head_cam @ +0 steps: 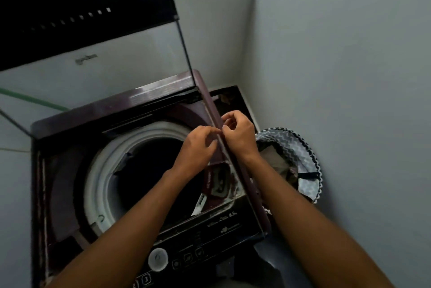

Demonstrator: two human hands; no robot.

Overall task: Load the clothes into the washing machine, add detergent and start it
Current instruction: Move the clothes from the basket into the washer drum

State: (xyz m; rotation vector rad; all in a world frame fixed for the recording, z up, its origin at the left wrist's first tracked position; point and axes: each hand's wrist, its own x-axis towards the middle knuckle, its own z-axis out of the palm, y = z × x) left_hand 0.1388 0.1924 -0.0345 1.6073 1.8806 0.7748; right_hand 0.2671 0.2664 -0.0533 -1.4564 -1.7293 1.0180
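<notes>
Nearest to me lay the control panel (182, 257) with its white dial (158, 259) and a row of buttons, none of them touched yet. Beyond it the drum (149, 171) gaped dark under the raised lid (81, 7). I could not tell how much clothing was in there, only a dark scrap (124, 161) draped over the white rim. Just right of the drum sat the detergent tray (218, 181), which looked open.

My hands met over the machine's right edge (233, 166). My left hand (198, 145) had its fingers curled, tips drawn toward the thumb, and my right hand (240, 133) was curled the same way, close against it. They seemed to be pinching something small between them, but it was too small and hidden for me to tell what, or whether it was anything at all. My guess was a detergent sachet being torn, so I judged this the detergent step, with loading mostly done.

To the right, on the floor beside the machine, stood the basket (305, 147) with some cloth (275, 159) left inside, so clothes remained there too.

The next move would need whatever I held brought back over the tray and emptied there without spilling onto the rim, then the lid lowered before I reached for the dial.
</notes>
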